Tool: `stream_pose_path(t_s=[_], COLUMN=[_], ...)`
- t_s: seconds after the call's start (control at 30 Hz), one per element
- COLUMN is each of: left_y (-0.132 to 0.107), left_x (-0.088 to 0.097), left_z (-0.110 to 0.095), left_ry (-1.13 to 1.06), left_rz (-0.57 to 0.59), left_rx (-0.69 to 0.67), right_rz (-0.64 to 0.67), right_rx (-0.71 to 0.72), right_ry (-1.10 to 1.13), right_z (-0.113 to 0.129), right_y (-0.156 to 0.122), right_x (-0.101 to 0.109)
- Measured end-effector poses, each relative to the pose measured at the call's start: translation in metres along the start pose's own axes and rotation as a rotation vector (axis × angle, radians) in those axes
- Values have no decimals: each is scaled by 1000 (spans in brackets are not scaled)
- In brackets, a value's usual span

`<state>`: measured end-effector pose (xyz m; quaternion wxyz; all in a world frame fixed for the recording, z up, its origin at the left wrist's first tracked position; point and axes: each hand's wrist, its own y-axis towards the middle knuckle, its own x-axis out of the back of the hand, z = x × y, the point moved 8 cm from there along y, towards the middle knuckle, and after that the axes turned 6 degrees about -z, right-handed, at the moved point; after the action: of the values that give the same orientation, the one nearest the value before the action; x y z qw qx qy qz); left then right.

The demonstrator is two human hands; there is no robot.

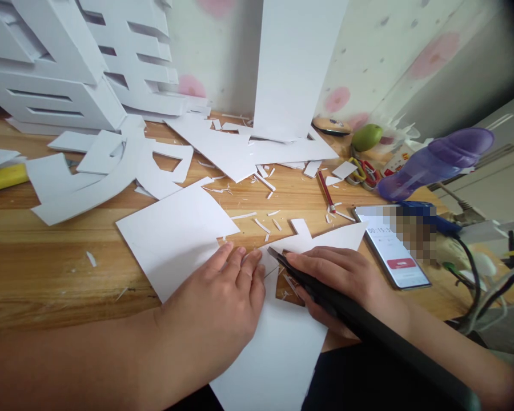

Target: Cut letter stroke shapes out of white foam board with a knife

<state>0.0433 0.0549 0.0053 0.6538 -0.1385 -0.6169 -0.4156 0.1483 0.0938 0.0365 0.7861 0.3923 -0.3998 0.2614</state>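
A white foam board sheet (184,234) with cut-out edges lies on the wooden table, its lower part hanging over the near edge. My left hand (227,285) rests flat on it, fingers stretched out toward the blade. In my right hand (346,279) is a black utility knife (321,297), gripped with its blade tip at the sheet's surface. The tip is just right of my left fingertips, beside a cut-out opening that shows the wood and small slivers. The far ends of my right fingers are partly hidden behind the knife.
White cut-out characters (68,63) stand at the back left. Scraps (240,151) and slivers litter the table (81,200). A red pencil (326,191), scissors (364,173), a phone (389,251), a purple bottle (432,162) and cables (497,285) lie to the right. A yellow object (4,178) is left.
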Motion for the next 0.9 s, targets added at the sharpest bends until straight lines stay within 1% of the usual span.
stream_pose_path(t_s=[0.13,0.23,0.33,0.4,0.5,0.57,0.63,0.7,0.73,0.8,0.9], left_y=[0,0,0,-2,-4,-4,-3,-2,-1,0,0], left_x=[1,1,0,-3,-6,-7,-8,-6,-5,-4,-6], left_z=[-1,-2,-1,2,10,20,31,38,40,41,45], left_ry=[15,19,24,17,-45,-99,-117,-115,-121,-156,-231], left_rz=[-11,-4,-6,-7,15,58,120,175,196,219,234], left_rx=[-7,-17,-21,-30,-27,26,103,165,184,216,264], right_rz=[-23,-16,0,-13,-108,-182,-222,-251,-264,-266,-164], right_rx=[13,37,0,-67,-233,-347,-441,-492,-494,-436,-312], right_ry=[-23,-9,44,94,175,233,293,320,312,260,124], right_z=[5,8,4,-4,-23,-37,-49,-56,-58,-57,-55], right_y=[-3,-7,-10,-13,-19,-24,-28,-29,-28,-24,-16], right_x=[3,2,2,4,15,22,25,24,24,23,18])
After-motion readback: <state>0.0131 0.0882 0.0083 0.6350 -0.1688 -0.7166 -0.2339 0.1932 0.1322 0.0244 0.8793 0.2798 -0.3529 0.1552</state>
